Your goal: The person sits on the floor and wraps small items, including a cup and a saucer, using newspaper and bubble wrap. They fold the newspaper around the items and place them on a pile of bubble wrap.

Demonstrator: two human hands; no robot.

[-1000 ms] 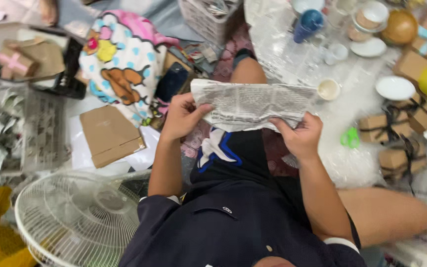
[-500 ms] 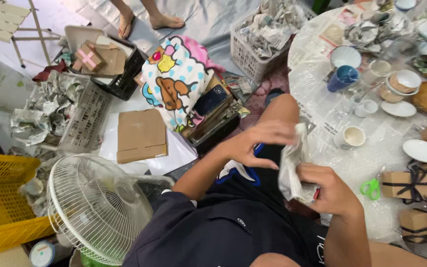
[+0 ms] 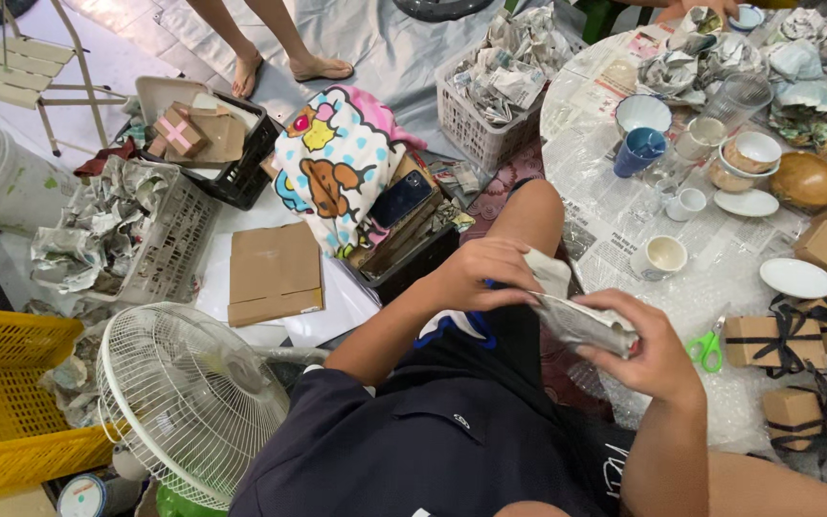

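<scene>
Both my hands grip a bundle wrapped in newspaper (image 3: 581,321) over my lap. My left hand (image 3: 485,273) presses the paper's loose end from the left. My right hand (image 3: 653,349) cups the bundle from the right and below. What the paper covers is hidden. A low round table (image 3: 624,215) lined with newspaper and bubble wrap stands just beyond my hands, with a white cup (image 3: 662,257) nearest them.
The table carries cups, bowls, a blue cup (image 3: 639,149), green scissors (image 3: 708,347) and brown boxes tied with black ribbon (image 3: 777,340). To the left are a white fan (image 3: 189,397), a yellow crate (image 3: 7,402), flat cardboard (image 3: 275,273) and baskets of crumpled newspaper (image 3: 495,91). Another person's bare feet (image 3: 284,67) stand beyond.
The newspaper sheet, held spread out a second ago, is now folded tight into a bundle between my hands. My view has swung left and widened.
</scene>
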